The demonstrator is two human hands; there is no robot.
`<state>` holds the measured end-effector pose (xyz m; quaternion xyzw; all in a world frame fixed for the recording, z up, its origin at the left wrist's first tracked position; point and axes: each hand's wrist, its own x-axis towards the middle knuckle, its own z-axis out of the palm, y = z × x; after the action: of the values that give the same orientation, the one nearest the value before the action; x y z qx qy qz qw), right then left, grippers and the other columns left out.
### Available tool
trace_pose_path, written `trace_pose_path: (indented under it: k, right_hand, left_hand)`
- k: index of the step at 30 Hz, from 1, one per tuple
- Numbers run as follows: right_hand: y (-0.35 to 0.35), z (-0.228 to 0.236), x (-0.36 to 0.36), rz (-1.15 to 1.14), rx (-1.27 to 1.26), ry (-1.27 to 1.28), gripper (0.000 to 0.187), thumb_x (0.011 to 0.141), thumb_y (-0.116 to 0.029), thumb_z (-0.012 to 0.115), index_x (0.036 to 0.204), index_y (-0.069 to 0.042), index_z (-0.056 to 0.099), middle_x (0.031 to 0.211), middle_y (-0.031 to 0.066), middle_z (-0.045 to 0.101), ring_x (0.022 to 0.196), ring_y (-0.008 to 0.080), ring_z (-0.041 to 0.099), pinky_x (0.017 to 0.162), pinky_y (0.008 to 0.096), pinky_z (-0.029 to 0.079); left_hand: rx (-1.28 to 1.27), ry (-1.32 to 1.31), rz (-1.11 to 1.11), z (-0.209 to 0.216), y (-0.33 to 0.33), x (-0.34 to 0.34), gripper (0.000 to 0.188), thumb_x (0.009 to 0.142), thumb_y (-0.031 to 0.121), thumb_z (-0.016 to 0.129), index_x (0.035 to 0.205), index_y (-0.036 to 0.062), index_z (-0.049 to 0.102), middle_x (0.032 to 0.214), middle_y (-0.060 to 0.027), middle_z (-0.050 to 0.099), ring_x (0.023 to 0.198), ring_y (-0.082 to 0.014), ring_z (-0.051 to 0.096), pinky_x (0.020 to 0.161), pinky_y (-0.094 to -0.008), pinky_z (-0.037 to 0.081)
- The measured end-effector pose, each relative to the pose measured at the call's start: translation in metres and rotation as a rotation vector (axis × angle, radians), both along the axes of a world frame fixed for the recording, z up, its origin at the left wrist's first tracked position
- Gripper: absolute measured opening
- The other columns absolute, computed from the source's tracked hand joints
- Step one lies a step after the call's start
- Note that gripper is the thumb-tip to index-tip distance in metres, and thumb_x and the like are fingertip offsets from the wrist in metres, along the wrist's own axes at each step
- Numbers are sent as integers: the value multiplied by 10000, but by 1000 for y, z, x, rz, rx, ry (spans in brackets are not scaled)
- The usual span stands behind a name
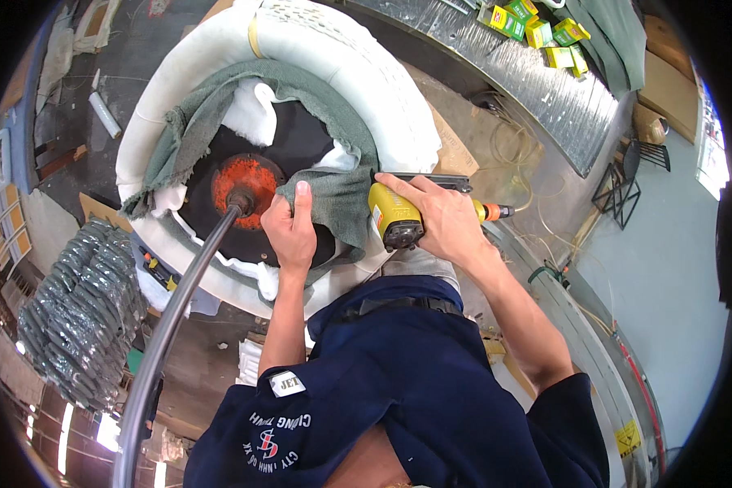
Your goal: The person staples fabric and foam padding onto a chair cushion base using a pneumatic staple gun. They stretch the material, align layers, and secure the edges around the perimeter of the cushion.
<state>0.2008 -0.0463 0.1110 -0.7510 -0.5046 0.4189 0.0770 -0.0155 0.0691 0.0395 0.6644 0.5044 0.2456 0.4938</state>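
Note:
A round white padded seat (pixel 154 106) lies upside down in front of me, with dark green fabric (pixel 195 96) folded inward around its black underside (pixel 301 130). White wadding (pixel 250 114) sticks out beneath the fabric edge. From a worn orange metal disc (pixel 228 179) in the middle, a long steel pole (pixel 191 293) rises toward the lower left. My left hand (pixel 293 232) is closed on a gathered flap of the green fabric, thumb up. On the seat's right rim, my right hand (pixel 443 220) grips a yellow air stapler (pixel 397 218), its nose close against the fabric.
Several yellow-green boxes (pixel 537 32) lie on a metal-topped table (pixel 464 57) at the far right. Thin air hose (pixel 516 122) loops beside it. Plastic-wrapped grey bundles (pixel 81 317) stand at left, and a white tube (pixel 104 114) lies on the floor. A black metal stand (pixel 622 187) is at right.

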Motion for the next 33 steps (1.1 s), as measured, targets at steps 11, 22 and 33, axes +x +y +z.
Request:
trace_pose_path:
  k: [11, 22, 33]
  right_hand:
    - [23, -4, -4, -116, 27, 38, 752, 744, -188, 772, 1452, -251, 527, 1023, 121, 689, 913, 401, 701, 778, 502, 566]
    - [32, -4, -34, -198, -192, -27, 760, 746, -131, 745, 1459, -262, 515, 1018, 160, 672, 921, 409, 695, 775, 503, 559]
    - [33, -3, -24, -226, -182, 72, 774, 710, -138, 774, 1443, -234, 544, 1016, 165, 694, 937, 429, 688, 820, 507, 554]
  left_hand:
    - [52, -59, -26, -18, 32, 21, 323, 1042, 146, 604, 781, -44, 601, 670, -68, 538, 621, -135, 443, 582, -330, 368]
    - [-78, -49, -32, -31, 48, 38, 404, 1034, 166, 610, 692, -22, 506, 608, -112, 503, 570, -221, 418, 555, -398, 338]
    - [-94, -3, -92, -50, 67, 71, 463, 1053, 234, 601, 693, -20, 459, 576, -94, 368, 550, -157, 321, 511, -385, 303]
